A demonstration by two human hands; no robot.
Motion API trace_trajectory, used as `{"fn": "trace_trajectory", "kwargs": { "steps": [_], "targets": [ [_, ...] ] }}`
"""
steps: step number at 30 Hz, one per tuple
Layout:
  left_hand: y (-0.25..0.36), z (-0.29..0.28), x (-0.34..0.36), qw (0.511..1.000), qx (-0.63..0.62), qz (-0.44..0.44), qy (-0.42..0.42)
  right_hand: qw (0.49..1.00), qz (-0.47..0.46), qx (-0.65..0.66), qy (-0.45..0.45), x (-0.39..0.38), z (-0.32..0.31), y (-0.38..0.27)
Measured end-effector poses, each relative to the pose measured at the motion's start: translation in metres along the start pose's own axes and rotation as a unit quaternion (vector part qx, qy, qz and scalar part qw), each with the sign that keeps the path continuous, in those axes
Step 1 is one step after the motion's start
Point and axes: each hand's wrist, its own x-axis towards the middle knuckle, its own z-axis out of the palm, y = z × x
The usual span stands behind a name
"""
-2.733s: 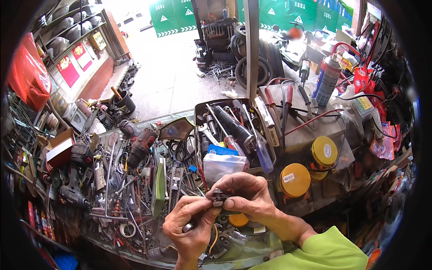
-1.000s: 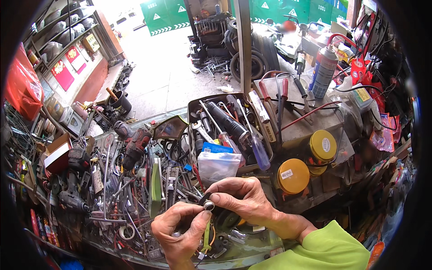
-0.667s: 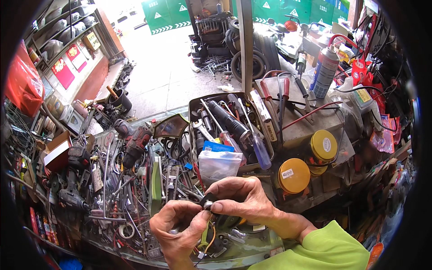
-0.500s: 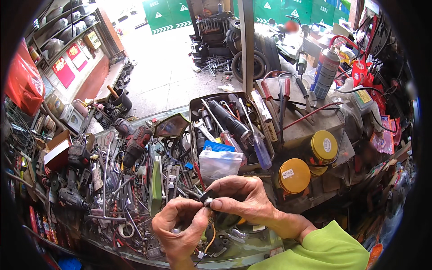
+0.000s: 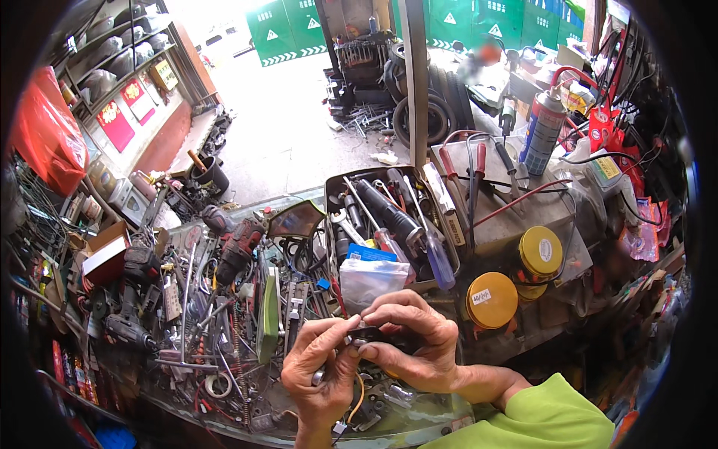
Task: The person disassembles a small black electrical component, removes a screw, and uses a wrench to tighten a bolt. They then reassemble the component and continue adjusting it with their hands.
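Observation:
Near the front of the bench, both my hands are raised and meet fingertip to fingertip. Between them is a small black part with a silvery metal piece (image 5: pixel 364 334). My left hand (image 5: pixel 320 368) pinches it with thumb and fingers, and a ring shows on one finger. From the other side my right hand (image 5: pixel 422 343) grips it, thumb below and fingers above. The fingers cover much of the part. A thin orange wire (image 5: pixel 360 395) hangs below the left fingers; whether it joins the part I cannot tell. Just beyond the hands lies a clear plastic bag (image 5: pixel 372 284).
A tool box (image 5: pixel 333 196) holding screwdrivers and a wrench stands behind the bag. Two cordless drills (image 5: pixel 241 247) (image 5: pixel 129 318) lie left among loose tools. A green-sided block (image 5: pixel 268 318) stands nearer. Yellow-lidded jars (image 5: pixel 491 300) and a spray can (image 5: pixel 542 135) are right.
My hands have come closer together around the small part, the left moving right. The part has turned, and the right fingers arch higher over it. The whole view has shifted slightly.

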Motion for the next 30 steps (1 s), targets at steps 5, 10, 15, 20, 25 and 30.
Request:
{"fn": "trace_trajectory", "kwargs": {
  "steps": [5, 10, 15, 20, 25, 30],
  "targets": [
    [0.002, -0.001, 0.000, 0.998, 0.045, 0.050, 0.009, 0.997, -0.071, -0.033, 0.005, 0.001, 0.005, -0.005],
    [-0.004, -0.002, -0.008, 0.992, 0.028, 0.105, 0.066, 0.994, -0.100, -0.036, 0.019, 0.000, 0.013, -0.013],
    [0.013, 0.001, -0.005, 0.996, -0.016, 0.000, 0.085, 0.998, -0.038, 0.032, -0.029, 0.001, 0.014, -0.010],
    [0.021, -0.007, -0.005, 0.971, -0.195, -0.051, 0.126, 0.968, 0.099, 0.215, -0.087, -0.004, 0.009, -0.008],
    [0.032, -0.016, -0.005, 0.931, -0.332, -0.061, 0.138, 0.942, 0.173, 0.132, -0.256, -0.014, 0.020, 0.006],
    [0.042, -0.026, 0.002, 0.924, -0.357, -0.082, 0.113, 0.940, 0.131, 0.125, -0.289, -0.013, 0.023, 0.000]
  ]
}}
